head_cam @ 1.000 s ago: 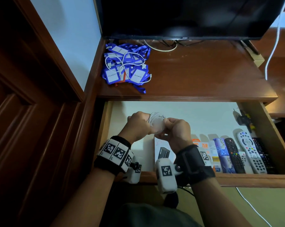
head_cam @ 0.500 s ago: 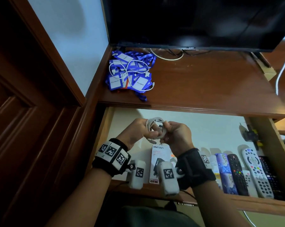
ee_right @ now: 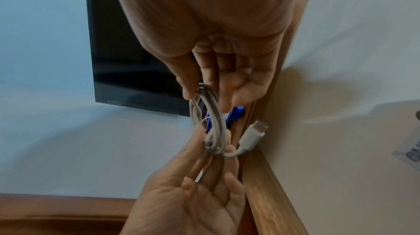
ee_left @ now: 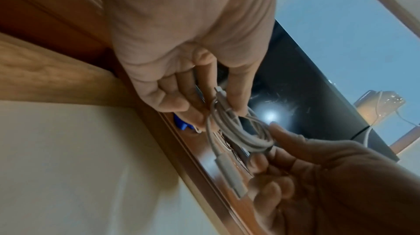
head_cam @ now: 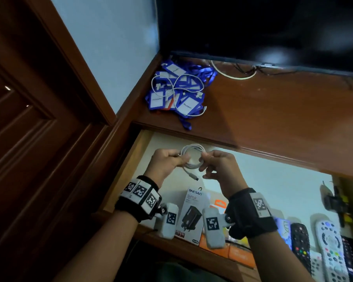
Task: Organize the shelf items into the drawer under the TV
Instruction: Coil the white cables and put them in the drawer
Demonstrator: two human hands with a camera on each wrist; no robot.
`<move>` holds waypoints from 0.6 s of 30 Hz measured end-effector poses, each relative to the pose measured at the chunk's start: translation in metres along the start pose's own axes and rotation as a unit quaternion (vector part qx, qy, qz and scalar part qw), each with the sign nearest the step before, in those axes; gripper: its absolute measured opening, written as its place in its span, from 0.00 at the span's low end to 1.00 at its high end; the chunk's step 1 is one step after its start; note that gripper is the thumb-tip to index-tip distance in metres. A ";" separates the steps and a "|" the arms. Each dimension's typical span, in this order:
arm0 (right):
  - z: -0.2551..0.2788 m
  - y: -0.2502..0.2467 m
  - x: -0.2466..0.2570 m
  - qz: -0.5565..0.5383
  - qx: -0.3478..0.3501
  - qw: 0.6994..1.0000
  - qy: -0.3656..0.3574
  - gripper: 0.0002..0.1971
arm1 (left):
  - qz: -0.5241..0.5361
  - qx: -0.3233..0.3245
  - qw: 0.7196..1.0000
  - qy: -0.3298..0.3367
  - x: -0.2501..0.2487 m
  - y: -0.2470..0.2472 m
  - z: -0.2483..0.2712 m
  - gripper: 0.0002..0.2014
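A coiled white charging cable (head_cam: 192, 146) hangs as a round loop above the back left of the open drawer (head_cam: 128, 169). My left hand (head_cam: 179, 159) pinches the coil's left side and my right hand (head_cam: 206, 161) pinches its right side. One plug end dangles below the loop. In the left wrist view the left thumb and fingers grip the cable (ee_left: 250, 140). The right wrist view shows the same coil (ee_right: 219, 125) with its plug (ee_right: 252, 134) sticking out. A pile of blue lanyards with badge cards (head_cam: 177, 92), with another white cable tangled on it, lies on the shelf's left end.
The TV (head_cam: 252, 27) stands on the wooden shelf (head_cam: 273, 119) above the drawer. In the drawer's front lie a white charger box (head_cam: 193, 210), orange boxes (head_cam: 240, 255) and several remotes (head_cam: 330, 247). A wooden door (head_cam: 29, 139) is at the left.
Both hands have risen toward the shelf edge and drawn slightly apart. The bunched cable now shows as an open round loop with a plug hanging down. My head has tilted.
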State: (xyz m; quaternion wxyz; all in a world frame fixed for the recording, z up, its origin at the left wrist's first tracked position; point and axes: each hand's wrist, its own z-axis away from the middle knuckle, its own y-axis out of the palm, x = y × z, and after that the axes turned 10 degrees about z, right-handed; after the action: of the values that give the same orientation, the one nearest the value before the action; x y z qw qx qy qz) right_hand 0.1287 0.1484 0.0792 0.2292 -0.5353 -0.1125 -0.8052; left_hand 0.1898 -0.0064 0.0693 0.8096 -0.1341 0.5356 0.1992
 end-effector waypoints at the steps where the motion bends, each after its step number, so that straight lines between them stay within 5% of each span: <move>1: -0.005 0.002 0.000 0.011 0.011 1.000 0.008 0.09 | -0.014 -0.012 1.000 -0.003 0.001 -0.005 -0.004 0.12; 7: -0.045 0.020 -0.008 0.066 0.015 0.996 0.059 0.10 | -0.105 -0.001 0.995 -0.002 0.010 -0.052 -0.043 0.06; 11: -0.081 0.032 -0.006 0.100 -0.021 0.992 0.074 0.10 | -0.260 0.034 0.964 -0.050 0.031 -0.091 -0.084 0.08; 18: -0.177 0.058 0.037 0.213 -0.074 0.972 -0.059 0.08 | -0.543 0.192 0.813 -0.080 0.059 -0.110 -0.123 0.08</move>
State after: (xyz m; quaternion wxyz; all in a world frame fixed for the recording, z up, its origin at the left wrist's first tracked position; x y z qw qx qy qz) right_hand 0.0018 0.0138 0.0386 0.3480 -0.6092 0.0509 -0.7107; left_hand 0.1612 -0.1466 -0.0324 0.8353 -0.2288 0.3364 -0.3698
